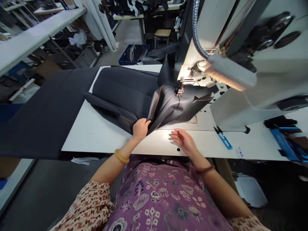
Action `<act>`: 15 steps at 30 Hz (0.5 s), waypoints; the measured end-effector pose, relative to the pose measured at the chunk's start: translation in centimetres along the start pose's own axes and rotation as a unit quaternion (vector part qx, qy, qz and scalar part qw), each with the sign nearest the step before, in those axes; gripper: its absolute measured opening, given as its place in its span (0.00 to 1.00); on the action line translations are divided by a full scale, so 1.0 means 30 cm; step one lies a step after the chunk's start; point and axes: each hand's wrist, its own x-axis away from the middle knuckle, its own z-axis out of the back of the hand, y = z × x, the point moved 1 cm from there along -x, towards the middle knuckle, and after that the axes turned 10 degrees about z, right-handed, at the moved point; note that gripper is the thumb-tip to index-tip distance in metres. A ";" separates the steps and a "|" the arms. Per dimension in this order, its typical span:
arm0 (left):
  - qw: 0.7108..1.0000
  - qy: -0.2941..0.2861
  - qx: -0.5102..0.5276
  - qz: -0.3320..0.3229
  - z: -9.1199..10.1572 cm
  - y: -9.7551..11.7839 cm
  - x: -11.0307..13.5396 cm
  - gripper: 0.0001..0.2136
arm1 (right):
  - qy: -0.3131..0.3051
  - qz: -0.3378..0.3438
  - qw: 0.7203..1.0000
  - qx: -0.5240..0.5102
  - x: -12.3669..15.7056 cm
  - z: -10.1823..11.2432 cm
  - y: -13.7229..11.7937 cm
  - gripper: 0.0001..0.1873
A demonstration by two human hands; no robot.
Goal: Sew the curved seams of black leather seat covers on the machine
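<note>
A large black seat cover (125, 84) with orange stitching lies across the white sewing table. Its right part, smooth and leather-like, passes beneath the presser foot (179, 91) of the sewing machine (192, 72). My left hand (141, 129) is closed around the cover's near edge, where the material bunches into folds. To the right, my right hand (184, 141) hovers just above the table near the front edge, fingers stretched out and holding nothing. It is apart from the cover.
Blue thread snips (223, 138) lie on the table (96, 136) right of my right hand. A blue tray (288, 141) with dark items sits at the far right. The machine's lamp (231, 72) overhangs the work. A dark blue crate (133, 54) stands behind the table.
</note>
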 end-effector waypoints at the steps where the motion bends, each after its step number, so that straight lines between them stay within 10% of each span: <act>1: 0.999 0.031 0.008 0.024 0.006 0.011 0.017 0.16 | -0.009 -0.035 0.999 -0.035 -0.011 -0.031 0.038 0.06; 9: 0.980 0.161 0.100 0.059 0.265 0.124 0.150 0.19 | -0.036 0.007 0.985 -0.167 -0.166 -0.216 0.045 0.16; 15: 0.991 0.133 0.011 0.029 0.590 0.162 -0.127 0.24 | -0.018 0.094 0.977 -0.188 -0.138 -0.163 -0.086 0.17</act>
